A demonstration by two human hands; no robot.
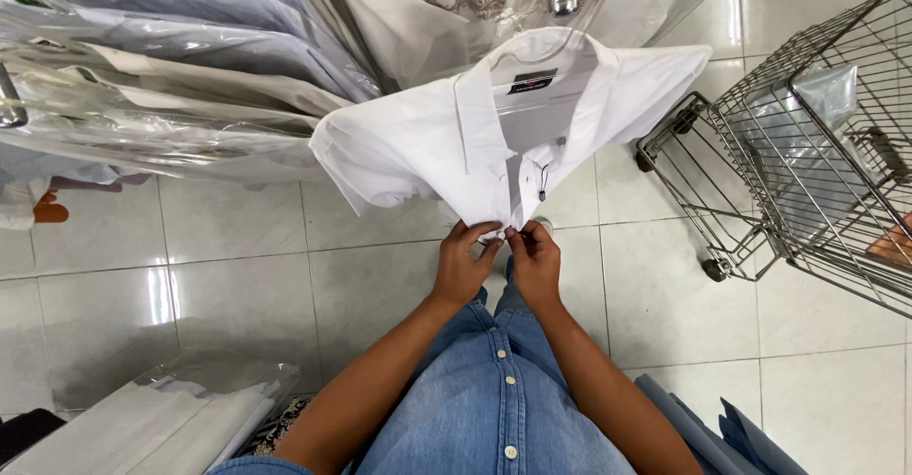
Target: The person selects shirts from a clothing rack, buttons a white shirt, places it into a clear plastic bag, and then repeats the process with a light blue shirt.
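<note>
A white collared shirt [427, 142] hangs on a clear plastic hanger [560, 0] in front of me, its collar at the top and a dark label inside the neck. My left hand [464, 266] and my right hand [534, 261] meet at the shirt's front placket, low on the garment. Both pinch the white fabric between thumb and fingers, close together, almost touching. My forearms reach up from a blue denim buttoned garment [494, 399] that I wear.
Several garments in clear plastic covers [171, 66] hang at the upper left. A wire trolley [807, 142] on wheels stands at the right, holding a plastic-wrapped item. Folded white cloth in plastic [161, 418] lies at the lower left. The floor is pale glossy tile [218, 275].
</note>
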